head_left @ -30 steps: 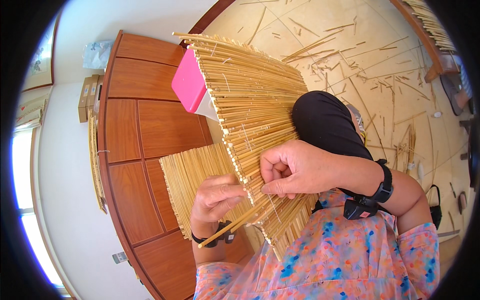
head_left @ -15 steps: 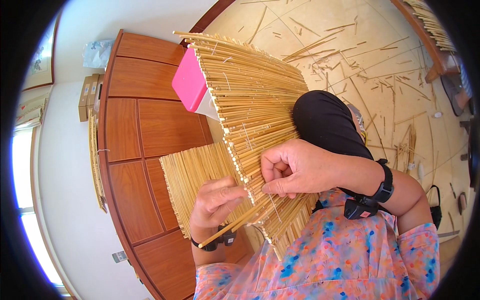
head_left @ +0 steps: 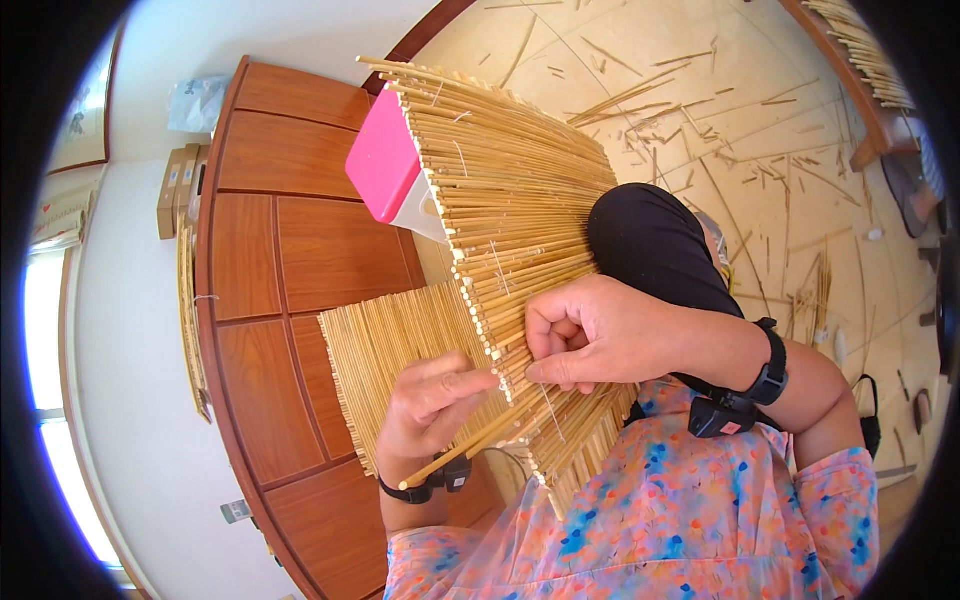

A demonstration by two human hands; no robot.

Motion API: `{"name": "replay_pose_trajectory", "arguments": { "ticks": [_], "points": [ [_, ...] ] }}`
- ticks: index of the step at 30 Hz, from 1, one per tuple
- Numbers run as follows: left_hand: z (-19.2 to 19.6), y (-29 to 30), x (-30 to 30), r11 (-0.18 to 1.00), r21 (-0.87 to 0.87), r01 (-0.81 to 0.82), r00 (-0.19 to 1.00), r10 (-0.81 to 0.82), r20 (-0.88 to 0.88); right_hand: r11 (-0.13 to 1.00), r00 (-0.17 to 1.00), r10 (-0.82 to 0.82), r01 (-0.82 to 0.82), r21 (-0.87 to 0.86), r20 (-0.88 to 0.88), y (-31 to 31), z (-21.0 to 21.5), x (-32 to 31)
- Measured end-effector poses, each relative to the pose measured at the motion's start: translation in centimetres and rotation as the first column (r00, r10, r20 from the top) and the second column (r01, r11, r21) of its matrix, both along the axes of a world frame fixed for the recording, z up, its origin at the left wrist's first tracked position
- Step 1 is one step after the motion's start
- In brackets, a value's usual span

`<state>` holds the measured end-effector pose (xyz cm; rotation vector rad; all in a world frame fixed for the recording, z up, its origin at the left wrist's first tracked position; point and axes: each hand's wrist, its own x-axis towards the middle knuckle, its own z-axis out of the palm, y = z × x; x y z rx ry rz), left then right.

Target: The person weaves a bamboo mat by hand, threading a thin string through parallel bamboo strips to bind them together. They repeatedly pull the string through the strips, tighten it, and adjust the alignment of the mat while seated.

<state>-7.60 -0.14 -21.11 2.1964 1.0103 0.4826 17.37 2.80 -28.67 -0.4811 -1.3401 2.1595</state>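
A mat of thin straw-coloured stalks (head_left: 510, 220), bound in rows with white thread, lies across my lap and leans on my knee. My right hand (head_left: 590, 335) rests on its upper face, thumb and fingers pinched together near the left edge; what they pinch is too small to make out. Beside the stalk ends, my left hand (head_left: 435, 400) is closed, thumb and forefinger meeting at the mat's edge; whatever they hold is hidden. One longer stalk (head_left: 450, 460) juts out past the edge below my left hand. A loose white thread (head_left: 552, 412) trails just below my right fingertips.
Behind the mat stand a pink-lidded box (head_left: 385, 160) and a reddish-brown wooden cabinet (head_left: 340, 245). Another part of matting (head_left: 390, 330) hangs lower, behind my left hand. Cut stalk pieces (head_left: 690, 130) litter the tiled floor. At far right is a wooden bench (head_left: 850, 85) with more stalks.
The near left edge of the mat has shifted slightly to the right, and both hands have moved a little with it. Their pinched shape is unchanged.
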Motion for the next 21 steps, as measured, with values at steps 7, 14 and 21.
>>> {"name": "replay_pose_trajectory", "arguments": {
  "ticks": [7,14,21],
  "points": [
    [-0.1,0.2,0.3,0.995,0.088,0.040,0.999,-0.036,-0.039,1.000,1.000,-0.006,0.006,-0.004,-0.012,0.0,-0.2,-0.1],
    [-0.3,0.5,0.0,0.992,0.092,0.085,0.996,-0.086,0.003,1.000,1.000,-0.004,0.004,0.000,-0.002,-0.1,-0.1,-0.1],
    [-1.0,0.1,-0.5,0.996,0.047,0.071,0.996,-0.073,0.056,1.000,1.000,-0.006,0.006,0.003,-0.012,0.0,-0.2,0.0]
  ]
}}
